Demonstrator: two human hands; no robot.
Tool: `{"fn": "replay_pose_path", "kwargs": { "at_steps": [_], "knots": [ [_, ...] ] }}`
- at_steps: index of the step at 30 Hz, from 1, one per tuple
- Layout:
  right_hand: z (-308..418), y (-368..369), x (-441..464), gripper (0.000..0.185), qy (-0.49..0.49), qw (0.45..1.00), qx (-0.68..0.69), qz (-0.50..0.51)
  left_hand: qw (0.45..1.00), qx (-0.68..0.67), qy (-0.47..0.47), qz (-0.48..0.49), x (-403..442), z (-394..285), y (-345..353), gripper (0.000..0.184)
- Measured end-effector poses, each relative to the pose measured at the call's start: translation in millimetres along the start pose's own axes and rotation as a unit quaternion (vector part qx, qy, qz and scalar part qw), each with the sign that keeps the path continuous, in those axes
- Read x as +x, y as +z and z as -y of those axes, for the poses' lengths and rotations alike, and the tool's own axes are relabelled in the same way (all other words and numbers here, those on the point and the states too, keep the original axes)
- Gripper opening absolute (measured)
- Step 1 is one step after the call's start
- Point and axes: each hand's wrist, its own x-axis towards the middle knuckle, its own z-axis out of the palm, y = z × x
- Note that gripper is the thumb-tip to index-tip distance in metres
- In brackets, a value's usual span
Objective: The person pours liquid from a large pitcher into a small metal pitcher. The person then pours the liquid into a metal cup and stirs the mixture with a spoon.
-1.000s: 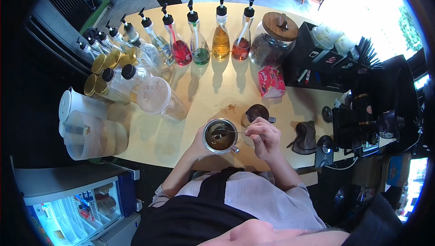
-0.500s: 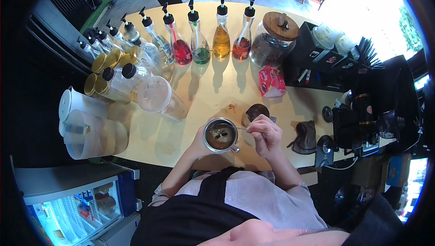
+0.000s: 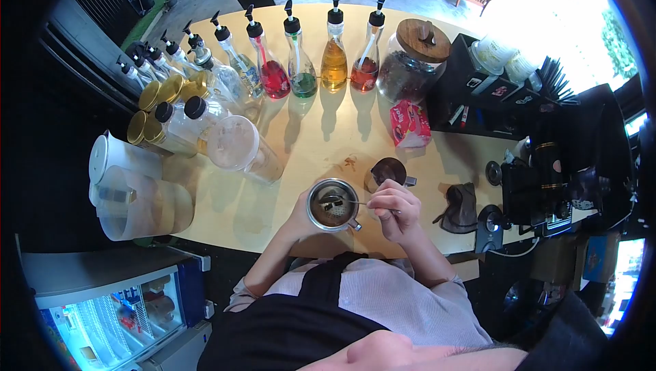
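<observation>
My left hand (image 3: 298, 219) is wrapped round the side of a metal cup (image 3: 333, 180) that holds dark brown liquid with some foam on top. A thin spoon (image 3: 361, 203) is pinched in the fingers of my right hand (image 3: 398, 212), and its far end reaches over the rim into the liquid. Just beyond my right hand stands a second vessel (image 3: 389, 172) with a metal handle and dark contents. Small brown stains (image 3: 350, 163) mark the table behind the cup.
Pump bottles (image 3: 303, 77) of coloured syrup line the table's far edge, beside a wood-lidded glass jar (image 3: 410, 74). Plastic jugs (image 3: 145, 203) and a tall tub (image 3: 236, 144) stand left. A pink packet (image 3: 410, 124), dark cloth (image 3: 459, 208) and black machine (image 3: 547, 180) are right.
My right hand has shifted slightly left and down, and the spoon's end sits further inside the cup. My left hand and the cup have hardly moved.
</observation>
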Motion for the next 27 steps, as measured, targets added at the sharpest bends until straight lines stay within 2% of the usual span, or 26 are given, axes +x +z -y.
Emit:
{"fn": "replay_pose_path", "kwargs": {
  "at_steps": [8,10,11,13,17,19,22,27],
  "knots": [
    [0,2,2,0.010,-0.005,1.000,-0.018,-0.002,1.000,-0.006,0.004,-0.001,0,-3,1,0.071],
    [2,4,2,0.022,-0.005,1.000,0.006,0.017,1.000,-0.004,0.002,-0.003,1,-7,2,0.071],
    [2,3,0,0.022,-0.005,1.000,0.006,0.017,1.000,-0.004,0.002,-0.003,1,-6,2,0.071],
    [-1,1,-4,0.010,0.006,1.000,0.008,-0.010,1.000,-0.017,0.007,-0.004,1,-4,2,0.071],
    [-2,3,-2,0.011,0.001,0.999,-0.026,-0.027,1.000,-0.006,0.013,-0.001,1,1,1,0.073],
    [1,5,2,0.022,-0.011,1.000,-0.023,0.002,1.000,-0.008,0.002,0.001,0,2,2,0.072],
    [1,4,-3,0.014,0.015,1.000,0.011,-0.008,1.000,-0.005,-0.002,-0.012,-1,-3,2,0.072],
    [0,1,1,0.017,-0.016,1.000,-0.022,-0.008,1.000,0.000,0.007,-0.003,0,3,1,0.071]
  ]
}}
